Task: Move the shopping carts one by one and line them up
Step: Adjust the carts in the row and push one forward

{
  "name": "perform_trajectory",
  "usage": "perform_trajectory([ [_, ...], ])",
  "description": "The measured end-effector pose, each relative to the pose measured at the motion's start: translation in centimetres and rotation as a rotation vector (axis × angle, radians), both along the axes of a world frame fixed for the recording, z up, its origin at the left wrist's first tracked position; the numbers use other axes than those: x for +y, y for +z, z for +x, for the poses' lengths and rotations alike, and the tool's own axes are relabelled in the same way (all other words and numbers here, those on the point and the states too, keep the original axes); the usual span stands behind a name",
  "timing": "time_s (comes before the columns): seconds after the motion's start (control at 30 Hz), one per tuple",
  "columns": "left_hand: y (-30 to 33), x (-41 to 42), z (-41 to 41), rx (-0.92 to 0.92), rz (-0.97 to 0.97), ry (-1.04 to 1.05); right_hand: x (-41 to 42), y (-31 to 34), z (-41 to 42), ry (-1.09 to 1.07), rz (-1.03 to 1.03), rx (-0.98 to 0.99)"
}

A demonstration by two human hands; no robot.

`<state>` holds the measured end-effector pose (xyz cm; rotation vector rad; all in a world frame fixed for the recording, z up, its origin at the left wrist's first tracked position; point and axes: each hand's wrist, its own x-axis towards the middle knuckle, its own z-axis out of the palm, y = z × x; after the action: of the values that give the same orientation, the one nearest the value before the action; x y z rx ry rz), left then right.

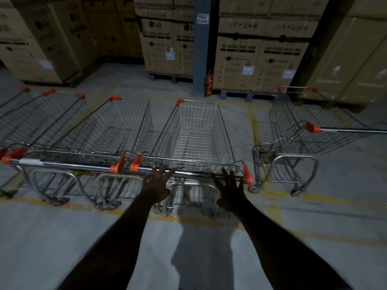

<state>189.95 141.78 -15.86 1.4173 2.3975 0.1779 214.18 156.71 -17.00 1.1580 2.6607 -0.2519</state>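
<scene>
A wire shopping cart with orange handle ends stands straight ahead, at the right end of a side-by-side row. Its chrome handle bar runs across in front of me. My left hand has spread fingers, the tips at the bar's left part. My right hand is also spread, its fingertips at the bar's right part near the orange end cap. Neither hand is closed around the bar. A second cart sits directly to the left, with more carts beyond it. A separate cart stands apart on the right, turned sideways.
Stacked cardboard washing-machine boxes on pallets line the back. A grey pillar with a red fire extinguisher stands behind the carts. Faded yellow lines mark the concrete floor. Another handle bar enters from the right edge.
</scene>
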Motion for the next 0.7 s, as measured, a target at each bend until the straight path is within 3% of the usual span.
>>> perform_trajectory([
  [0.53, 0.1, -0.5, -0.7, -0.057, -0.007, -0.047, -1.2, 0.5, -0.1, -0.04, -0.012, 0.013],
  [0.7, 0.5, -0.5, -0.5, 0.007, -0.02, -0.068, -0.7, 1.0, -0.1, -0.039, -0.079, 0.001],
])
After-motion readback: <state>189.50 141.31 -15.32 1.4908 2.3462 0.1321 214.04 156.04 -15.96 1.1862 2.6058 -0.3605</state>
